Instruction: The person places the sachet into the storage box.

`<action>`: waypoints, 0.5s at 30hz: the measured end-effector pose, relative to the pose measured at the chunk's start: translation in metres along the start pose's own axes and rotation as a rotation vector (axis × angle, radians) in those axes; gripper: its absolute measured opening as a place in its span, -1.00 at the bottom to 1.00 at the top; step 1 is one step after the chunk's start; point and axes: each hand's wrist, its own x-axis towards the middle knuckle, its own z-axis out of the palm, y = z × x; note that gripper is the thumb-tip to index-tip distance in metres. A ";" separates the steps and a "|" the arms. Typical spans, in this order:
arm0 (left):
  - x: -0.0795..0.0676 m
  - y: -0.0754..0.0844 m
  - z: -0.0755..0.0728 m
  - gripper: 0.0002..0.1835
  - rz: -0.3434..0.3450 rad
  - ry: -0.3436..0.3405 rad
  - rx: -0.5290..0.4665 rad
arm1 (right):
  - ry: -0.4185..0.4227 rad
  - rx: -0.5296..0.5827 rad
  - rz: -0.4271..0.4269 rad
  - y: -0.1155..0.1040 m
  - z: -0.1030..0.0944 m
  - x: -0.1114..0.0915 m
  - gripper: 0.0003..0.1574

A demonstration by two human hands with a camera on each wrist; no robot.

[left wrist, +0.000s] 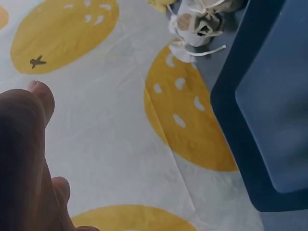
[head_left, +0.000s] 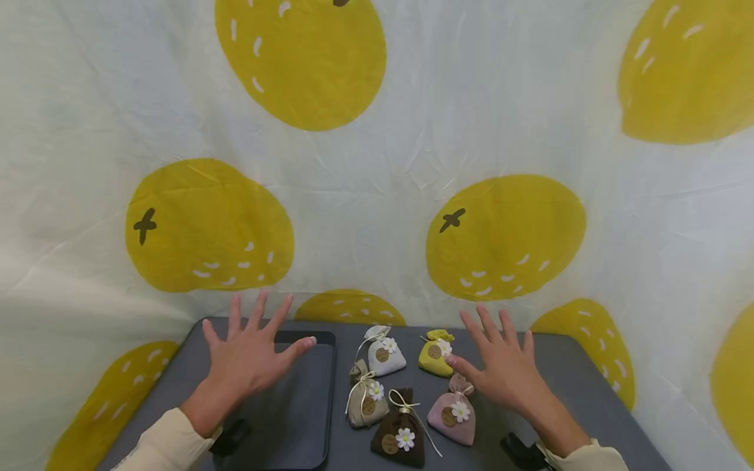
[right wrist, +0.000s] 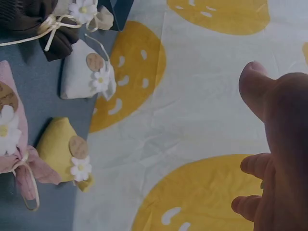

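My left hand (head_left: 244, 360) is held over the dark tray (head_left: 330, 405) with its fingers spread and nothing in it. On the other side, my right hand (head_left: 506, 369) also has spread fingers and holds nothing; in the head view its thumb overlaps the edge of the yellow pouch (head_left: 432, 362). Between the hands lie several small drawstring pouches, each with a white flower and a round brown tag: a white pouch (head_left: 384, 361), a beige pouch (head_left: 359, 409), a dark brown pouch (head_left: 385, 428) and a pink pouch (head_left: 446, 407) nearest the right hand.
The pouches and tray lie on a grey table (head_left: 565, 386). Behind it hangs a white cloth (head_left: 365, 222) printed with large yellow fruit, close along the table's far edge. The tray stands left of the pouches.
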 end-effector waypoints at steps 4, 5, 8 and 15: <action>0.001 -0.004 -0.001 0.08 -0.017 -0.041 -0.003 | -0.010 0.012 0.005 0.000 0.005 -0.003 0.14; 0.001 -0.005 -0.001 0.08 -0.022 -0.047 -0.003 | -0.010 0.014 0.005 0.000 0.006 -0.004 0.14; 0.000 -0.009 -0.001 0.10 -0.037 -0.058 -0.005 | -0.014 0.019 0.003 0.000 0.008 -0.004 0.15; 0.003 -0.022 0.004 0.10 -0.035 -0.040 -0.009 | -0.031 0.033 0.019 0.005 0.015 -0.004 0.17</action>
